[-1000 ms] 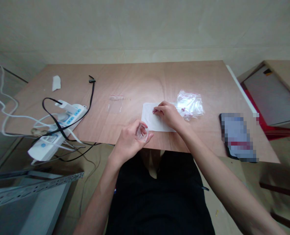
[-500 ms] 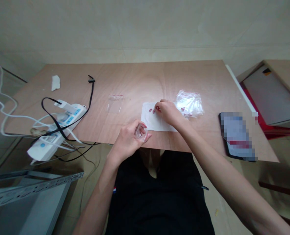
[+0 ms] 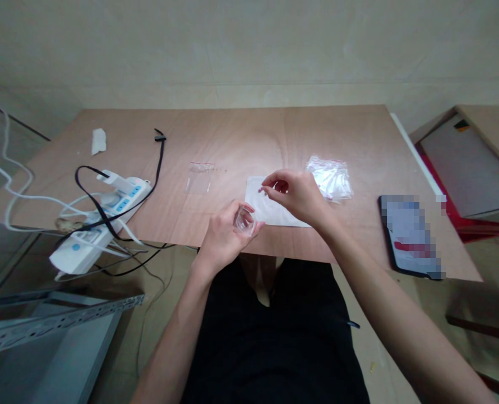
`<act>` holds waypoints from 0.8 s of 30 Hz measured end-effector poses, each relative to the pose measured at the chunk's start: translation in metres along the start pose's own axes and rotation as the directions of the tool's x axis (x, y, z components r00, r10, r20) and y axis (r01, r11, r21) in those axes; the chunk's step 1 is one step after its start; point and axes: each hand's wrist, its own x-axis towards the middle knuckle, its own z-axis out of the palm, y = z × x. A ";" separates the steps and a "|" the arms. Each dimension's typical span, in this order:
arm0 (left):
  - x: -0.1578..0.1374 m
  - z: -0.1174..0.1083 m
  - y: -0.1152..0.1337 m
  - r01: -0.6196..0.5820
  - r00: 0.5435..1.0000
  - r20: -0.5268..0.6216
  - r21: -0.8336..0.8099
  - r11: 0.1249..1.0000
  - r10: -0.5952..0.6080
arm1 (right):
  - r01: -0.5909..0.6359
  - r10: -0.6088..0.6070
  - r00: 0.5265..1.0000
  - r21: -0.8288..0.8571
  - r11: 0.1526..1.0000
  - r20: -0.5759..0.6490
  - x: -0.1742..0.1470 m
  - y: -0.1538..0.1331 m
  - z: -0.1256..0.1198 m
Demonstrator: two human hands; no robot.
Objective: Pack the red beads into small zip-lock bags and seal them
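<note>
A small clear plastic cup (image 3: 245, 221) is in my left hand (image 3: 226, 233), its round mouth facing up, thumb and fingers wrapped about it near the table's front edge. My right hand (image 3: 295, 193) is over a white paper sheet (image 3: 268, 213), thumb and index finger pinched at a tiny dark-red piece (image 3: 260, 189). The piece's exact kind is too small to make out. My hand hides much of the sheet. Just right of that hand lies a stack of clear zip bags (image 3: 331, 177). A single flat zip bag (image 3: 199, 178) lies to the left.
On the left, a white power strip (image 3: 100, 224) carries tangled white and black cables (image 3: 159, 163). A torn white scrap (image 3: 98, 141) lies at the far left. A phone (image 3: 411, 235) rests on the right of the wooden table (image 3: 241, 134). A metal shelf frame (image 3: 64, 322) stands at lower left.
My right hand has turned and opened its curl slightly, its fingertips moving left to the small red pieces. My left hand keeps hold of the cup.
</note>
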 end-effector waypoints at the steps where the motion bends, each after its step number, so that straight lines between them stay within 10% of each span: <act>1: 0.001 0.001 0.001 0.000 1.000 -0.010 -0.012 1.000 0.000 | 0.069 -0.068 0.998 0.092 0.993 -0.016 -0.007 -0.010 -0.005; 5: 0.005 0.006 0.007 -0.019 0.999 -0.049 -0.064 0.998 0.015 | 0.238 -0.262 0.959 0.191 0.952 0.109 -0.029 -0.040 -0.017; 15: 0.004 0.007 0.008 -0.035 0.996 -0.089 -0.090 0.995 0.027 | 0.238 -0.259 0.963 0.225 0.945 0.068 -0.034 -0.032 -0.002; 20: 0.001 0.005 0.000 0.016 0.994 -0.110 -0.099 0.995 -0.027 | -0.005 0.044 0.983 0.215 0.977 -0.179 -0.011 0.013 0.010; 24: 0.000 0.004 -0.006 0.033 0.993 -0.113 -0.108 0.994 -0.046 | -0.099 0.094 0.992 -0.061 0.993 -0.084 0.008 0.046 0.026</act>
